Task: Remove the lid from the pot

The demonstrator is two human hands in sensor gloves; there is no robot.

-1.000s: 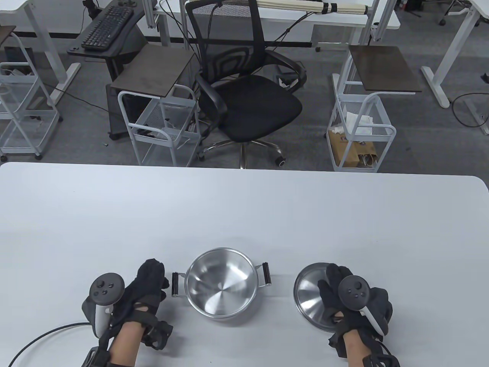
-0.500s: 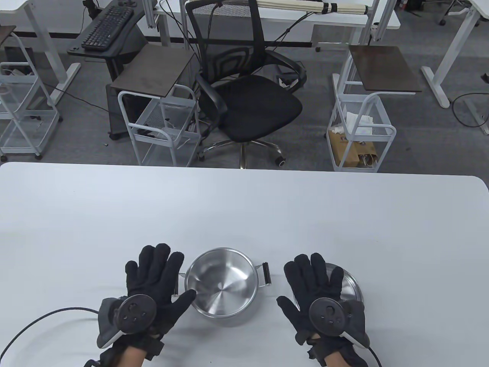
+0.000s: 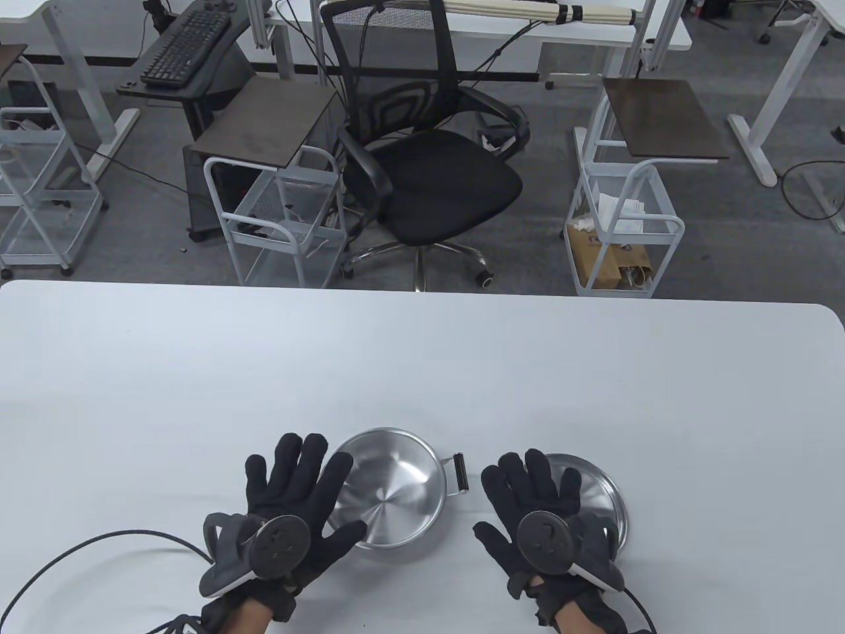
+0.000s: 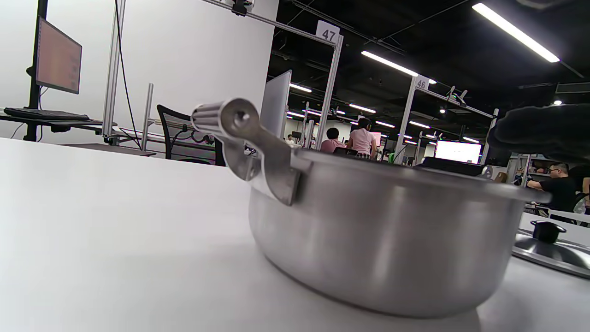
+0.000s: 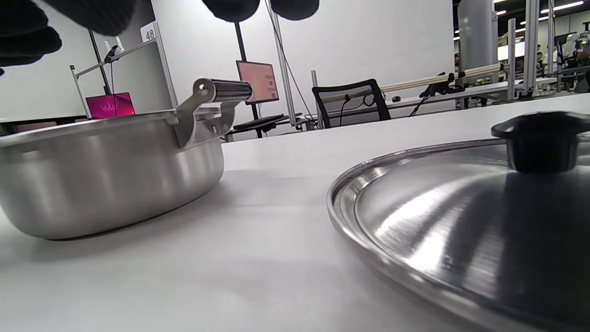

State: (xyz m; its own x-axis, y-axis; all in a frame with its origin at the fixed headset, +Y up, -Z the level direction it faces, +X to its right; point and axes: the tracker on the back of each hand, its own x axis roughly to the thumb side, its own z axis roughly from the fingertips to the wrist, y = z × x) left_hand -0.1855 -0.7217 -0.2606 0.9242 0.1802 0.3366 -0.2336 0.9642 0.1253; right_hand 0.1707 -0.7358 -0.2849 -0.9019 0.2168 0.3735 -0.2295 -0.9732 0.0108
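A steel pot stands uncovered near the table's front edge; it also shows in the left wrist view and the right wrist view. Its steel lid lies flat on the table to the pot's right, black knob up. My left hand is spread flat, palm down, over the pot's left handle and rim, holding nothing. My right hand is spread flat over the lid's left part, holding nothing. The pot's right handle shows between the hands.
The white table stretches back from the pot. A black cable runs from my left wrist along the front left. An office chair and wire carts stand on the floor beyond the table's far edge.
My right hand let go of the lid, which now lies on the table. Both hands turned palm down and spread flat. The left hand shifted right over the pot's left edge.
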